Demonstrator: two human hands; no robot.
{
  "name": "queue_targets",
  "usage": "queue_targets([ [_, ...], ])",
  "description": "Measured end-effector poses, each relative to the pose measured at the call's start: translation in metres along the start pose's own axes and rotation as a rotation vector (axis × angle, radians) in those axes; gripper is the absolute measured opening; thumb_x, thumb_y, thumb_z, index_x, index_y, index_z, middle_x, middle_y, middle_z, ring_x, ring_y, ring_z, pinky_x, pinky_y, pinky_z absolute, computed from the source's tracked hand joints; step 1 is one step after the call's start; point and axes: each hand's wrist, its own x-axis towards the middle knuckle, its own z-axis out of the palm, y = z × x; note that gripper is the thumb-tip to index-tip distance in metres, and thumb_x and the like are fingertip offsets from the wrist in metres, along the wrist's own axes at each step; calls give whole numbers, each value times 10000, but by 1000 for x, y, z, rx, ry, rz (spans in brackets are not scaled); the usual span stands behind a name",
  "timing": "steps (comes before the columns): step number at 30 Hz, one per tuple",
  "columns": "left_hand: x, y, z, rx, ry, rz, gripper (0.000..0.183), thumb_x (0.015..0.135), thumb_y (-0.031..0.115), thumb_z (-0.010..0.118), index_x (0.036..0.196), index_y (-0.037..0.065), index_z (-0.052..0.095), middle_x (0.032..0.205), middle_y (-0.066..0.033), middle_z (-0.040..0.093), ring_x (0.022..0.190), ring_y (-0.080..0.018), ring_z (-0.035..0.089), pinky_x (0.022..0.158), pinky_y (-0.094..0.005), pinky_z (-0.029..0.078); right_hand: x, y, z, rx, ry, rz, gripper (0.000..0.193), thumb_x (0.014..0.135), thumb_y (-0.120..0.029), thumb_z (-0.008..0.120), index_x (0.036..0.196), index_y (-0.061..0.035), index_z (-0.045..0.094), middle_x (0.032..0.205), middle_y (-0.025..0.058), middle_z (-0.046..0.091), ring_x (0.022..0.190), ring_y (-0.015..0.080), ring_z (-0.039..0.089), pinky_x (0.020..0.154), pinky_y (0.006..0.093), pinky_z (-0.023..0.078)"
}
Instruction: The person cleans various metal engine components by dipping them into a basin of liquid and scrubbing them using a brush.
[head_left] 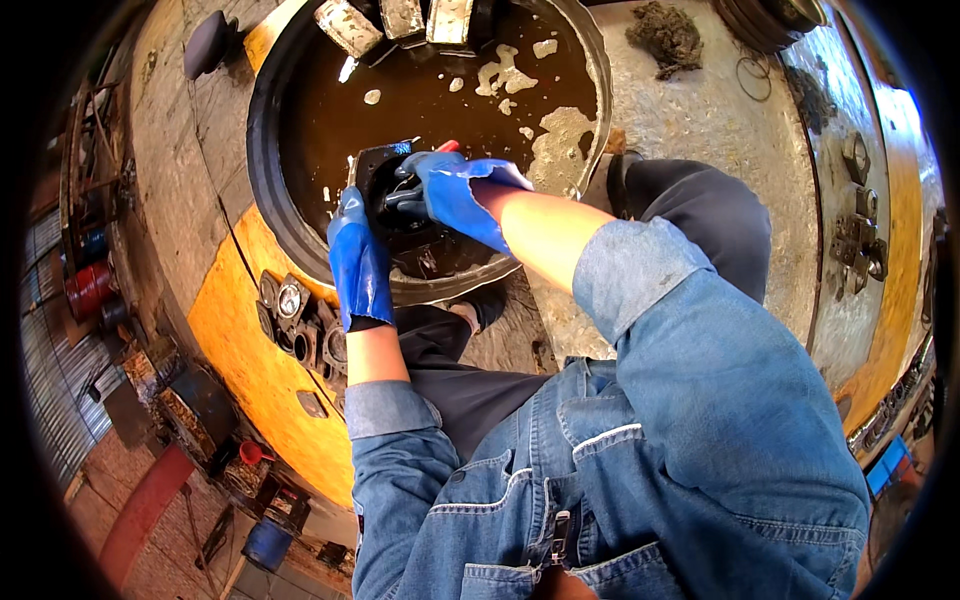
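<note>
Drums [88, 290] and cans crowd the far left edge, red and blue, small against a corrugated wall. Just right of them a yellow-painted patch of concrete [240, 350] carries a cluster of dark metal parts [300, 325], round ones among them, lying close together beside the basin's near rim.

The basin [275, 215] is a wide, round, dark tub filled with brown, oily liquid [440, 90] on which pale foam floats. At its far edge three blocky metal pieces [400, 20] stick out of the liquid.

The left hand [358, 262], in a blue glove, is closed around the left side of a black part [385, 190], thumb up along its edge. The part is held over the near side of the basin, just above the liquid and inside the rim. The right hand [450, 190], also gloved in blue, comes in from the right and is curled over the part's top, fingers bent onto it; something small and red [448, 147] shows just behind the fingers, but what it is cannot be told. Both forearms are bare between glove and rolled denim sleeve [625, 275].

Right of the basin lies bare grey concrete with a dark clump of rag or fibre [665, 35] and a thin ring [752, 75]. Further right, on a shiny strip, sit several metal fittings [860, 235].
</note>
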Motion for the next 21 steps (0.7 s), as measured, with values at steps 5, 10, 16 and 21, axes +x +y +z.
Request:
queue_targets([
  [5, 10, -4, -4, 21, -52, 33, 556, 1092, 449, 489, 1414, 10, 600, 1304, -150, 697, 1103, -258, 696, 976, -400, 554, 3, -55, 8, -725, -92, 113, 333, 941, -218, 659, 1229, -59, 710, 1149, 178, 749, 1043, 338, 726, 920, 398, 568],
  [10, 7, -5, -3, -14, 51, -55, 553, 1099, 435, 488, 1405, -11, 600, 1297, -151, 702, 1089, -258, 698, 985, -384, 543, -7, -71, 32, -1293, -210, -109, 308, 883, -234, 662, 1095, -24, 739, 1022, 195, 759, 932, 366, 729, 851, 446, 552],
  [16, -7, 6, 12, -195, 43, 23, 467, 1077, 342, 553, 1232, -82, 671, 1143, -187, 717, 938, -258, 691, 853, -375, 564, -3, -57, 43, -2069, -559, -270, 290, 851, -209, 735, 1105, -87, 804, 1039, 122, 782, 951, 303, 760, 828, 395, 587],
  [21, -6, 4, 8, -162, 57, 52, 430, 1059, 314, 575, 1224, -69, 684, 1071, -125, 722, 903, -199, 655, 835, -329, 541, 6, -58, 12, -1860, -885, -945, 222, 900, -223, 636, 937, -35, 749, 890, 173, 759, 831, 348, 739, 759, 424, 581],
])
